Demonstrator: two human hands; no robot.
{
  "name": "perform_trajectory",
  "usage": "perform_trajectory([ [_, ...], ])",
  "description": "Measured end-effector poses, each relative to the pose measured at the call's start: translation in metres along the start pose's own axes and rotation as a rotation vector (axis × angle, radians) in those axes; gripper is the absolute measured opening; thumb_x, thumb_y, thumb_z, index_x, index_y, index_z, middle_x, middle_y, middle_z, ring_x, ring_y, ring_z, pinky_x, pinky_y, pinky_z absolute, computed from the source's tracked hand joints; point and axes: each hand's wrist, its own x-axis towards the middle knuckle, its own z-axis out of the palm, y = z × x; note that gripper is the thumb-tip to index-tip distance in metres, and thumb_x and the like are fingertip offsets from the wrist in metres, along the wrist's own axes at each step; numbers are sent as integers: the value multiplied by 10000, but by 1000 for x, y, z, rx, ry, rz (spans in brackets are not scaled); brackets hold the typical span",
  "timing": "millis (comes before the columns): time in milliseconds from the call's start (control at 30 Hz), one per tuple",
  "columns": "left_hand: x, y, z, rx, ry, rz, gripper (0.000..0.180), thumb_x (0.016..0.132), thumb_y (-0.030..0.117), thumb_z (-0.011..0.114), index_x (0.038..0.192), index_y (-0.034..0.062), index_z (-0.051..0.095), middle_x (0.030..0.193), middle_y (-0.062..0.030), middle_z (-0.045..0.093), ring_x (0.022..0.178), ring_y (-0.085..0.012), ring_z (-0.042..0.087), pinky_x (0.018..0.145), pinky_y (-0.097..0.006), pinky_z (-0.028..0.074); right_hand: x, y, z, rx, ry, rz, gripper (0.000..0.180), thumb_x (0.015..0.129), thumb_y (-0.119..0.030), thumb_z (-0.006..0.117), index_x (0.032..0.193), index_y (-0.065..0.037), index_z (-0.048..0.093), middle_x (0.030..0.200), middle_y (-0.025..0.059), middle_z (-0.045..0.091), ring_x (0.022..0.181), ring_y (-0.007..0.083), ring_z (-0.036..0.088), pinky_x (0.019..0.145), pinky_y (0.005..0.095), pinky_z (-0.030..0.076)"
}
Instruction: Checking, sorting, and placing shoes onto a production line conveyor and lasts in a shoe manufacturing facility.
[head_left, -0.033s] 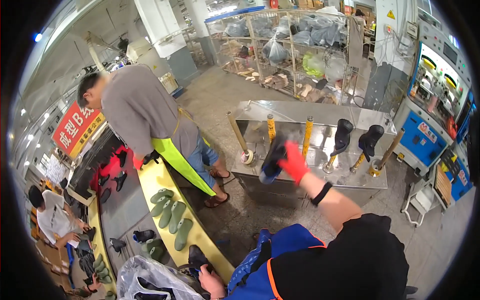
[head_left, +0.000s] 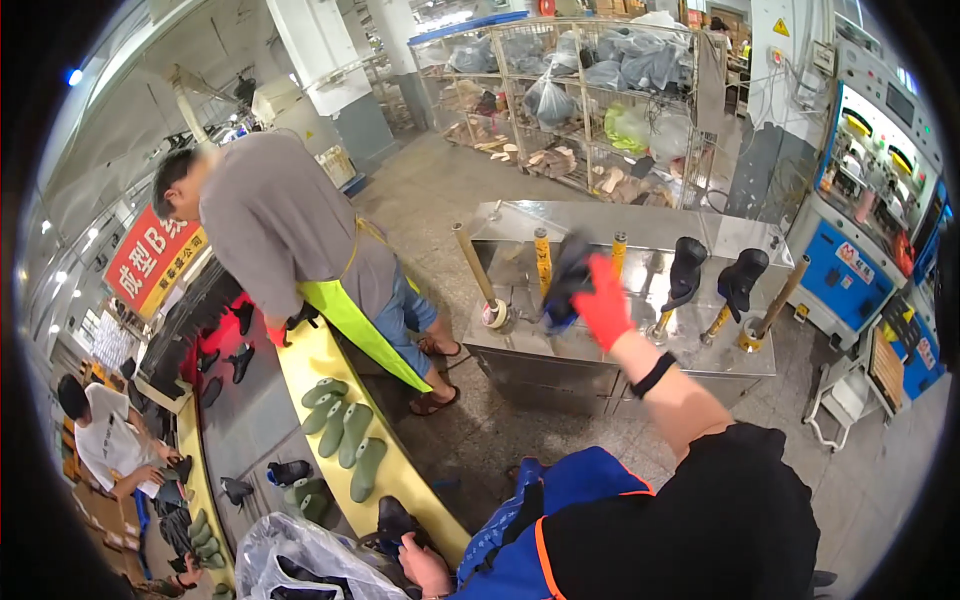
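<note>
My right hand [head_left: 600, 303], in a red glove, is closed round a dark shoe upper [head_left: 568, 275]. Both are smeared by motion in front of a yellow-taped post [head_left: 542, 262] on the metal bench [head_left: 560, 365]. Low in the picture, my bare left hand [head_left: 426, 567] has its fingers curled at another black shoe upper [head_left: 398, 522], over the near end of the yellow ledge [head_left: 425, 495]. Part of that hand's grip is hidden. Two more black uppers [head_left: 686, 272] stand on posts at the bench's right.
Green shoe lasts [head_left: 352, 430] lie on the ledge beside a conveyor [head_left: 262, 420] carrying dark shoes. A clear plastic bag [head_left: 270, 550] bulges near my left hand. A co-worker [head_left: 290, 210] leans over the ledge. Blue machines [head_left: 850, 265] stand right; a wire cage [head_left: 590, 110] stands behind.
My right hand has moved up and slightly right with the dark shoe upper, which has turned. My left hand has barely moved.
</note>
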Motion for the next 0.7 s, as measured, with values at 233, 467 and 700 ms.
perform_trajectory([
  [233, -22, -21, 26, 3, 63, -74, 496, 770, 90, 662, 1237, 142, 502, 1024, -216, 593, 960, -394, 579, 813, -484, 479, 74, 24, -54, -331, 209, -282, 503, 665, -62, 724, 1137, -71, 551, 1180, 210, 508, 1088, 406, 507, 921, 467, 439],
  [467, -9, -12, 27, -112, 112, -164, 392, 717, 20, 696, 1043, -42, 486, 1426, -290, 285, 1280, -430, 388, 1037, -427, 387, 14, 100, -6, -517, -167, -105, 491, 637, 32, 661, 1103, -81, 559, 1142, 177, 522, 1084, 401, 484, 934, 460, 429],
  [700, -16, -44, 61, -525, 225, -426, 403, 659, 66, 752, 1012, -18, 577, 1451, -338, 246, 1303, -492, 338, 1109, -476, 299, -8, 73, -1, -629, -297, -22, 601, 737, -82, 679, 1295, -46, 458, 1374, 217, 422, 1268, 428, 391, 1063, 446, 358],
])
